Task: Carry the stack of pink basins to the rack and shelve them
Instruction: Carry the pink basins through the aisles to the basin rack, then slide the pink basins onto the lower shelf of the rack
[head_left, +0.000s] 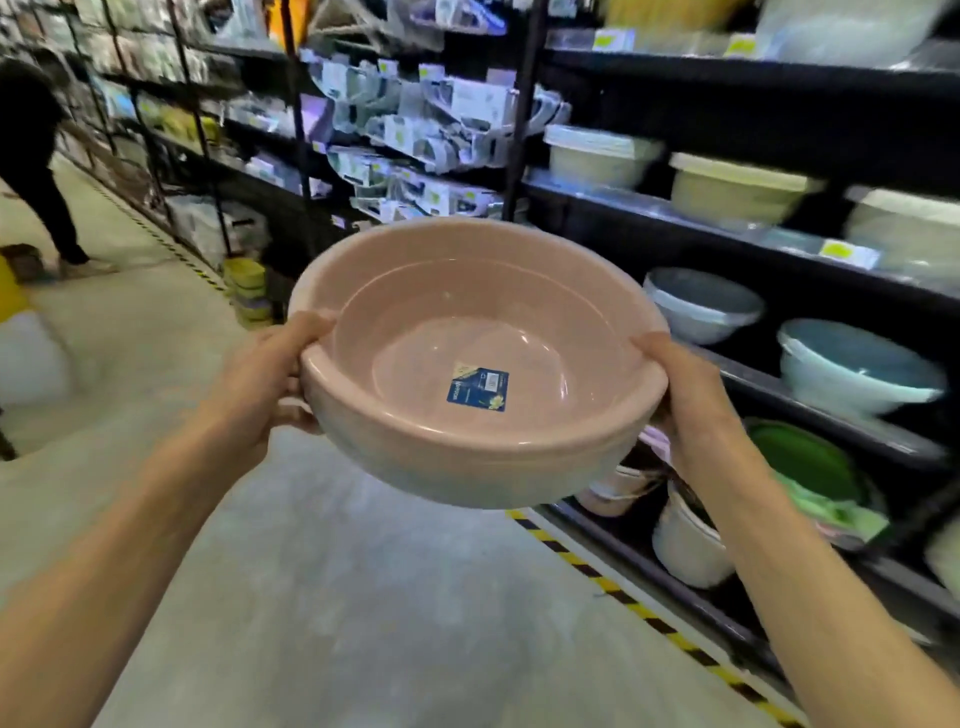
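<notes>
The stack of pink basins (467, 322) hangs in mid-air at the centre of the head view, tilted a little toward me, with a blue label on the inner bottom. My left hand (270, 384) grips its left rim, thumb on top. My right hand (685, 395) grips the right rim the same way. The black rack (727, 228) stands just beyond and to the right of the basins. How many basins are nested I cannot tell.
The rack's shelves hold cream basins (737, 189), pale blue basins (852, 366), green ones (805, 462) and white tubs (685, 540). Yellow-black tape (623, 597) edges the concrete floor. A person in black (31, 156) walks at far left. Packaged goods hang on the rack's left section (415, 135).
</notes>
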